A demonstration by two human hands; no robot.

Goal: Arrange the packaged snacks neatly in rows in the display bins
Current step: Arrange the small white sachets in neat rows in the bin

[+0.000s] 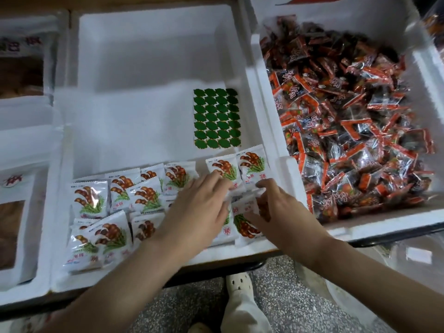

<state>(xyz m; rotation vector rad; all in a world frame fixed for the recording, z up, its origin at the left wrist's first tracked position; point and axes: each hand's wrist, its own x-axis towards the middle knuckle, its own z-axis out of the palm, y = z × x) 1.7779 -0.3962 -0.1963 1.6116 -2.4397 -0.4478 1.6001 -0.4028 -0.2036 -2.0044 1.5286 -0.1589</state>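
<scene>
Several white snack packets point(90, 198) printed with brown pods and green leaves lie along the near side of a white foam bin point(149, 75). My left hand point(197, 207) lies flat over packets in the middle of the row, fingers straight and spread. My right hand point(276, 205) pinches a white packet point(247, 207) between thumb and fingers at the bin's near right corner. Two upright packets point(237, 169) stand just behind both hands.
A green sticker sheet point(217, 118) lies on the bin floor behind the packets. To the right, another foam bin point(360, 30) holds a heap of red-and-clear packets point(348, 121). Foam bins with windowed bags point(14, 212) stand at the left. The floor and a shoe point(239, 283) show below.
</scene>
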